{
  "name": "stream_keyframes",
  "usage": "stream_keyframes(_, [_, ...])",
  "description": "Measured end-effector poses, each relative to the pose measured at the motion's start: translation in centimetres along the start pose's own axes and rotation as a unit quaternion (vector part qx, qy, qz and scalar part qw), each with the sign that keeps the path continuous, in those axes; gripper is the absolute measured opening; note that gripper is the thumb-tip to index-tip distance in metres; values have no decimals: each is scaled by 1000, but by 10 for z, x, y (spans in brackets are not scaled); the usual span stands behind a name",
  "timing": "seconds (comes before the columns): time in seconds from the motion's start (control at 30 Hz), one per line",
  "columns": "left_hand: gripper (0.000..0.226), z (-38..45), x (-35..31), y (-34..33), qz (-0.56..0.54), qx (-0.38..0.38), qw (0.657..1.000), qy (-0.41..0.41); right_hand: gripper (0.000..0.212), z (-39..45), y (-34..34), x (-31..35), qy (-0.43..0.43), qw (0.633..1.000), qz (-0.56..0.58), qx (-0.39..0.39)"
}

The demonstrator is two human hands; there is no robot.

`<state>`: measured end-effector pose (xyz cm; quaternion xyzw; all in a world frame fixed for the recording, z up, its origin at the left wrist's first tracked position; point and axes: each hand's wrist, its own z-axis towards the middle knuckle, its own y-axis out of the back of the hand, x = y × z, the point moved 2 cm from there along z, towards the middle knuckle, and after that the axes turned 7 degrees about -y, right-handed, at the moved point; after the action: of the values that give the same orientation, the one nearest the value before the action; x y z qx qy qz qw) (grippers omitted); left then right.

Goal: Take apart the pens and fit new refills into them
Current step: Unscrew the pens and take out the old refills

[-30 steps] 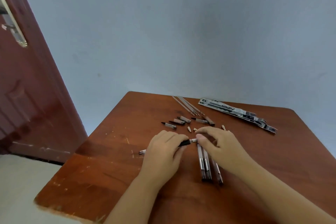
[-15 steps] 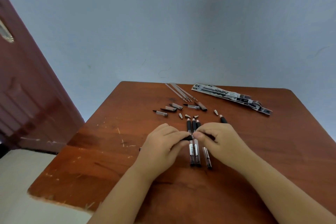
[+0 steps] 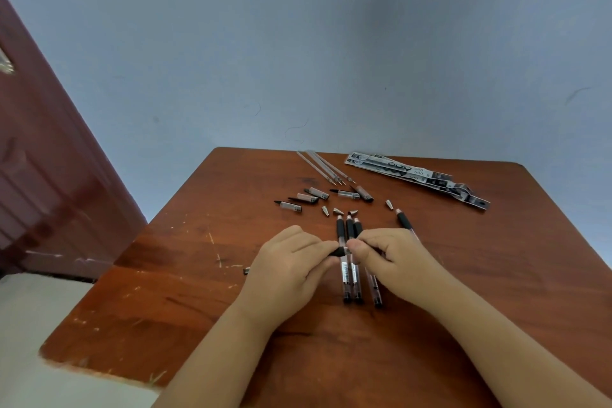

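My left hand (image 3: 288, 270) and my right hand (image 3: 389, 257) meet over the middle of the brown table (image 3: 185, 291) and both grip one pen (image 3: 338, 252) lying crosswise, its black grip showing between my fingertips. Its far end (image 3: 246, 271) pokes out left of my left hand. Under my hands lie three pen barrels (image 3: 351, 275) side by side, black grips pointing away. A fourth barrel (image 3: 404, 220) lies to the right. Clear refills (image 3: 326, 169) lie at the far edge.
Several pen caps (image 3: 316, 194) and small metal tips (image 3: 337, 210) are scattered beyond my hands. Torn refill wrappers (image 3: 417, 177) lie at the far right. A dark red door (image 3: 49, 182) stands left of the table; a grey wall is behind.
The view tilted, so the table sits lower in frame. Both hands stay on the crosswise pen; the barrels under them show more fully now.
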<state>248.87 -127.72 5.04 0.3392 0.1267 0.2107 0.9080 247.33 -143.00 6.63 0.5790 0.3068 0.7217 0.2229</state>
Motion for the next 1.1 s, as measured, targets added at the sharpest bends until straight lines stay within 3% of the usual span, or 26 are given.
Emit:
stream_keyframes(0.17, [45, 0, -2, 1, -55, -12, 998, 32, 23, -2, 4, 0, 41, 999, -4, -13])
stream_keyframes(0.33, [28, 0, 2, 2, -10, -15, 999, 33, 27, -1, 5, -2, 72, 997, 12, -18])
stream_keyframes(0.53, [25, -1, 3, 4, -1, 4, 999, 32, 46, 0, 0, -1, 67, 997, -1, -49])
stream_keyframes(0.67, [24, -1, 4, 4, 2, 6, 999, 33, 25, 0, -2, -3, 94, 994, 3, -54])
stream_keyframes(0.8, [24, -1, 4, 4, -1, 0, 1000, 31, 26, -1, -2, -1, 62, 997, 25, -49])
stream_keyframes(0.9, [24, -1, 4, 3, 6, 11, 1000, 29, 43, 1, -4, -3, 71, 996, -3, -54])
stream_keyframes(1.0, [25, -1, 4, 4, 6, 16, 999, 36, 25, -1, -2, -2, 82, 995, 9, -59])
stream_keyframes(1.1, [24, 0, 3, 5, 2, 19, 999, 42, 37, -2, -2, 3, 47, 997, 51, -46])
